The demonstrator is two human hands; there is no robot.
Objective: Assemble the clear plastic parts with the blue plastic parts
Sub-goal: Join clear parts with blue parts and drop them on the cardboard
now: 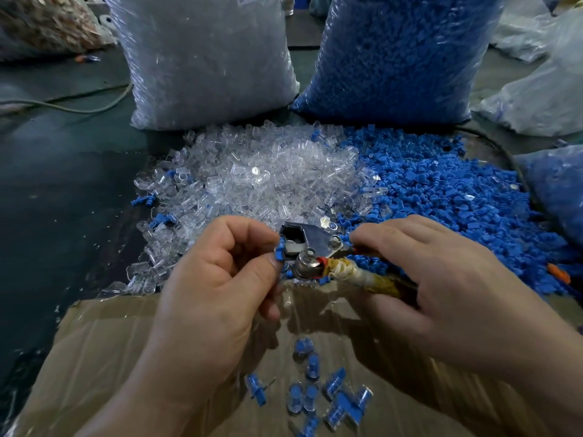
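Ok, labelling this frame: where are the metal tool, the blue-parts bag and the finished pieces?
metal tool (315, 239), head view, on its flat shiny plate.
blue-parts bag (400, 58), head view, middle of its front.
finished pieces (310, 393), head view, one piece in the cluster.

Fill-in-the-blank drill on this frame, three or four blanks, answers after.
The left hand pinches a small part coloured ____.
The metal tool is gripped by the ____ hand.
The clear pile lies ____ of the blue pile.
Assembled pieces lie in a box made of ____.
Answers: blue; right; left; cardboard.
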